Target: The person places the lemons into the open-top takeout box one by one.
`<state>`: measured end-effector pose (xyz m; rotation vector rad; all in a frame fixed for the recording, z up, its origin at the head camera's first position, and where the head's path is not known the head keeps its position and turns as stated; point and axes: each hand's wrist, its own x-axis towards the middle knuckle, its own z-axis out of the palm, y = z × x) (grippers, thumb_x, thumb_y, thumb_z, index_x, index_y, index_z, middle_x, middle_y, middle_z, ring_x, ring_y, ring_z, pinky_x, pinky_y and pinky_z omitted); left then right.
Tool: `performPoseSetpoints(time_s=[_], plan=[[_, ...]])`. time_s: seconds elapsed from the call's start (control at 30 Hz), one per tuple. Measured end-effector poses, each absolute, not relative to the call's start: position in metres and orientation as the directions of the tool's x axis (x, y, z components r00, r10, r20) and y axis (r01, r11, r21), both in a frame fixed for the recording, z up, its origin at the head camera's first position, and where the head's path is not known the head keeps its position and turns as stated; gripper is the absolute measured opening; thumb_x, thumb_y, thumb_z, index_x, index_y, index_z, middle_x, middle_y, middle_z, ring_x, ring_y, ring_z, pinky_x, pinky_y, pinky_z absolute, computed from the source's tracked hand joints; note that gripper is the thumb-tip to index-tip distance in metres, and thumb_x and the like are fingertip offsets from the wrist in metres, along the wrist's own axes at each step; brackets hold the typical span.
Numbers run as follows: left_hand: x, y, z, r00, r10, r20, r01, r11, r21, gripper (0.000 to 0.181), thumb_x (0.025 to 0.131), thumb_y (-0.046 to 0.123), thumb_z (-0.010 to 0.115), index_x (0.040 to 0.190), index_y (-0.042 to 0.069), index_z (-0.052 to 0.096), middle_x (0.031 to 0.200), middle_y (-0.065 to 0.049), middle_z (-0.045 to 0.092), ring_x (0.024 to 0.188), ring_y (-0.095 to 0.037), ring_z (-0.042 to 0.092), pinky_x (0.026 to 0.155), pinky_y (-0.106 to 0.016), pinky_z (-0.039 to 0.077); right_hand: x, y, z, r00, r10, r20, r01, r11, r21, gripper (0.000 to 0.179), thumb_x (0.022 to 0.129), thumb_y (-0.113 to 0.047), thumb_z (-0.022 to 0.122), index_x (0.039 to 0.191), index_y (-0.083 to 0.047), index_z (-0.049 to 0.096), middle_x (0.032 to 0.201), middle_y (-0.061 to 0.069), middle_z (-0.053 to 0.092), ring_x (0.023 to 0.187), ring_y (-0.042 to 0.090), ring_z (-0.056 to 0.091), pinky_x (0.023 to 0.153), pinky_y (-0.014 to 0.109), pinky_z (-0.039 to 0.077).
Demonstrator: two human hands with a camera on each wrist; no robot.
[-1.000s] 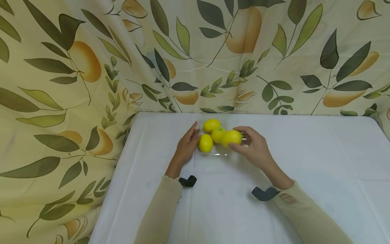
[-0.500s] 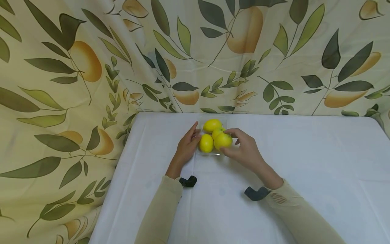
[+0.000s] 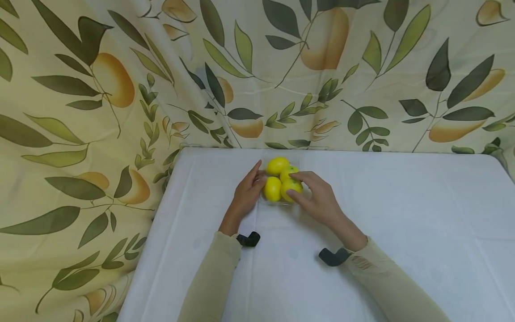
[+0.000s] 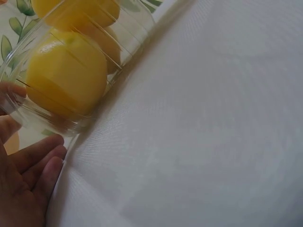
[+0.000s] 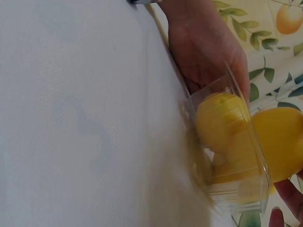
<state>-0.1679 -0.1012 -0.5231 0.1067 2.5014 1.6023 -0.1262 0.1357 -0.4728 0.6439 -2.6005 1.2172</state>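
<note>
A clear plastic container (image 3: 298,160) holds several yellow lemons (image 3: 277,166) near the table's far edge. My left hand (image 3: 246,190) rests against its left side, fingers extended; in the left wrist view, the fingertips (image 4: 57,142) lie by the container wall (image 4: 128,19). My right hand (image 3: 322,199) pinches the front right lemon (image 3: 290,190) between thumb and fingers. In the right wrist view this lemon (image 5: 281,139) sticks out past the rim, with fingertips (image 5: 286,194) near it. The right wrist view also shows my left palm (image 5: 206,52) beside the container.
A white cloth covers the table (image 3: 402,214). Behind and to the left hangs a curtain (image 3: 169,89) printed with leaves and fruit. Dark wrist mounts (image 3: 335,256) sit at both cuffs.
My right hand has moved left and slightly down with its lemon, from the container's right side to its front right corner. The left hand has stayed in place.
</note>
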Motion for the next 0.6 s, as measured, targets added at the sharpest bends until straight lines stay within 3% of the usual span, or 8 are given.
performPoseSetpoints(time_s=[0.6], plan=[[-0.168,-0.1015,-0.5221,-0.985,0.16,-0.068,0.003,0.408,0.913,0.058,0.105,0.04,0.049,0.159,0.044,0.028,0.151,0.005,0.053,0.138,-0.017,0.052,0.12,-0.044,0.039,-0.1277,0.1311,-0.4778,-0.884,-0.272,0.379,-0.464,0.594,-0.657,0.04,0.089,-0.027,0.08,0.124,-0.008,0.072,0.12,0.009,0.07,0.116,0.029,0.064,0.101,0.051,0.053]])
